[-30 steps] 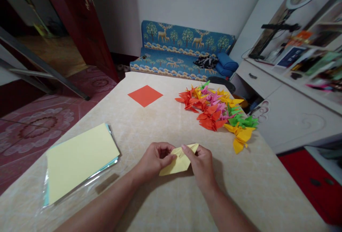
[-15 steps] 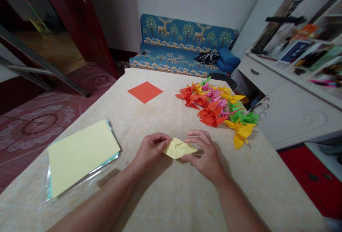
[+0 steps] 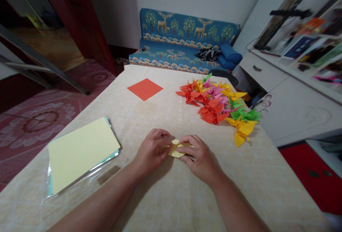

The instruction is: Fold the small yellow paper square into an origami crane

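Observation:
A small piece of folded yellow paper (image 3: 176,151) is held just above the table, largely covered by my fingers. My left hand (image 3: 153,150) pinches its left end between thumb and fingers. From the other side my right hand (image 3: 199,155) grips the right part, fingers across the top and thumb along the near edge. Beyond my hands a flat red paper square (image 3: 145,89) lies on the table. To the right is a heap of folded paper cranes (image 3: 212,111) in red, orange, pink and green.
On the left lies a stack of yellow paper (image 3: 84,153) with blue-green sheets beneath, on a clear plastic wrapper. The pale tablecloth (image 3: 171,203) spreads under everything. Behind the table stands a blue patterned sofa (image 3: 171,52); a white cabinet (image 3: 301,107) is at the right.
My right hand has moved left and closed over the folded yellow paper. My left hand's fingers have come further over its left end, so less of the paper shows.

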`<action>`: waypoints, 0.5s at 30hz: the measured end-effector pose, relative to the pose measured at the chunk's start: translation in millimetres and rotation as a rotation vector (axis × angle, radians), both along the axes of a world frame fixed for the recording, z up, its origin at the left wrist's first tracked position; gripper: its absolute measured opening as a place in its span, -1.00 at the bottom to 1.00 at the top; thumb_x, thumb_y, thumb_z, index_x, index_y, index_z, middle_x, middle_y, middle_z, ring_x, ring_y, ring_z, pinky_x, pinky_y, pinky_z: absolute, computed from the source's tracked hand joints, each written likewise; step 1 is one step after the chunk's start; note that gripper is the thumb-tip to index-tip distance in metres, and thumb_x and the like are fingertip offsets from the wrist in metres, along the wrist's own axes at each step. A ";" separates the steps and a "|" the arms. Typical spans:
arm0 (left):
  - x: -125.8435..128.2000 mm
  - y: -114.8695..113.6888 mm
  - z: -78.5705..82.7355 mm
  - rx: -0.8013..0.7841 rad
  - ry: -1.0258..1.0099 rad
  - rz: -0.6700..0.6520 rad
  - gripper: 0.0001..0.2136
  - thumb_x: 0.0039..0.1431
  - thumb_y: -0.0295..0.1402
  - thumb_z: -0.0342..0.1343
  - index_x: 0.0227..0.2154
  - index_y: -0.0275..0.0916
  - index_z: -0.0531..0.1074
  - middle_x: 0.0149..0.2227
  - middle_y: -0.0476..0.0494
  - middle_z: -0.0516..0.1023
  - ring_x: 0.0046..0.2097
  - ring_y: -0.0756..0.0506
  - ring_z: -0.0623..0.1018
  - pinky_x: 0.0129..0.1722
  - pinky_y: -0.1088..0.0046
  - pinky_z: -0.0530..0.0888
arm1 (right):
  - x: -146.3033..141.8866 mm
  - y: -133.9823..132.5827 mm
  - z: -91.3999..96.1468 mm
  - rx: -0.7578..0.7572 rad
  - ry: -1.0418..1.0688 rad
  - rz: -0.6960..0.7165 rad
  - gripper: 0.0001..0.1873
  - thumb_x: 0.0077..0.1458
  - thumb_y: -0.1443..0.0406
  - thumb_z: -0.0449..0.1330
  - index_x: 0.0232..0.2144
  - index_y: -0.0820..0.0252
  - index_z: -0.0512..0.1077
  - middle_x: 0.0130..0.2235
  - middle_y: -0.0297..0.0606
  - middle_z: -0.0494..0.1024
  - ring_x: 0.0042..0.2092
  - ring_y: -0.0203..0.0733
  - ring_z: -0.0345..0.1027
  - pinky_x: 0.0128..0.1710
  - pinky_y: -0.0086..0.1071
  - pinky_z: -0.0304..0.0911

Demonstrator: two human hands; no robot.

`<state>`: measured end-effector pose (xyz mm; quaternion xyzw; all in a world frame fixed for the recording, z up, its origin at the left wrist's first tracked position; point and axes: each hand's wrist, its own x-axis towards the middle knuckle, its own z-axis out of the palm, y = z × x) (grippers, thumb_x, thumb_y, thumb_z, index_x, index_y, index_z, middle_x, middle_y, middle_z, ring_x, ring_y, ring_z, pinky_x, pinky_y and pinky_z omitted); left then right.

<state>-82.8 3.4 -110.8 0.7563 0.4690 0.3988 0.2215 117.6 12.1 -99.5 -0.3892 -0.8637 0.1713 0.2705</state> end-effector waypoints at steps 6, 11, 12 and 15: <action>-2.8 -8.4 -2.3 -0.082 0.109 -0.182 -0.84 0.02 -0.28 0.19 -0.34 -0.21 0.55 -0.31 -0.17 0.50 -0.27 -0.08 0.45 -0.25 0.42 0.37 | 5.5 0.0 -3.9 -0.112 0.042 -0.020 -0.76 -0.07 0.42 0.27 -0.30 0.04 0.51 -0.21 -0.28 0.43 -0.13 -0.19 0.30 -0.11 -0.29 0.24; -3.2 -8.9 -5.6 -0.103 0.105 -0.162 -0.88 0.12 -0.38 0.09 -0.37 -0.23 0.54 -0.31 -0.17 0.49 -0.28 -0.05 0.45 -0.27 0.46 0.36 | 7.5 1.8 -5.7 -0.169 0.050 -0.004 -0.80 -0.06 0.41 0.28 -0.33 0.06 0.51 -0.24 -0.30 0.44 -0.15 -0.20 0.31 -0.12 -0.30 0.23; -3.5 -8.8 -5.5 -0.095 0.113 -0.167 -0.87 0.12 -0.39 0.08 -0.38 -0.23 0.53 -0.31 -0.17 0.49 -0.28 -0.05 0.44 -0.27 0.45 0.36 | 7.7 1.8 -5.9 -0.171 0.045 -0.003 -0.81 -0.06 0.40 0.29 -0.33 0.06 0.51 -0.25 -0.30 0.44 -0.15 -0.20 0.31 -0.12 -0.30 0.23; -4.2 -8.9 -4.6 -0.076 0.143 -0.177 -0.87 0.13 -0.41 0.07 -0.38 -0.23 0.53 -0.32 -0.17 0.49 -0.27 -0.06 0.44 -0.24 0.43 0.35 | 8.4 1.4 -6.6 -0.171 0.027 0.006 -0.87 -0.05 0.37 0.29 -0.38 0.06 0.51 -0.27 -0.31 0.45 -0.15 -0.19 0.31 -0.13 -0.29 0.22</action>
